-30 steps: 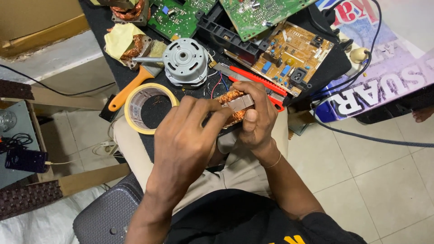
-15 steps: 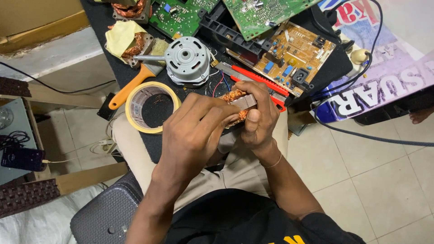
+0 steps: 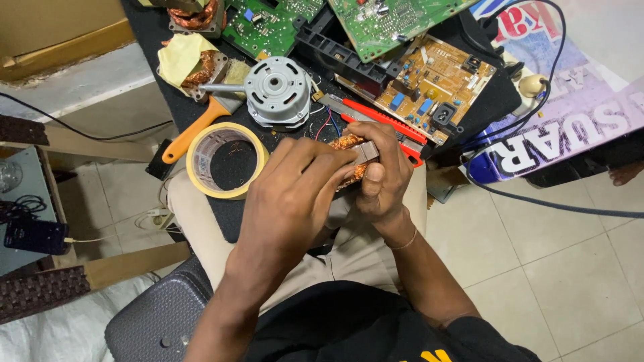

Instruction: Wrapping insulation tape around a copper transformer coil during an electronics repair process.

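Both of my hands close around a small motor stator with copper windings (image 3: pixel 349 142) held over my lap at the near edge of a black board. My left hand (image 3: pixel 292 198) covers most of it from the left, fingers curled over the top. On the right side my right hand (image 3: pixel 384 175) grips it, thumb pressed against its metal core. Red, blue and black wires (image 3: pixel 327 125) run from the stator toward a grey round motor (image 3: pixel 278 90) just beyond my hands. A roll of yellowish tape (image 3: pixel 225 159) lies to the left of my left hand.
An orange-handled brush (image 3: pixel 194 129) and a red utility knife (image 3: pixel 379 119) lie on the board. Green circuit boards (image 3: pixel 396 15) and a tan circuit board (image 3: pixel 433 87) sit farther back. More copper coils (image 3: pixel 196 64) are at the back left. Black cables (image 3: pixel 537 201) cross the tiled floor at right.
My hands have stayed on the stator with only small finger shifts. The view has drifted slightly.
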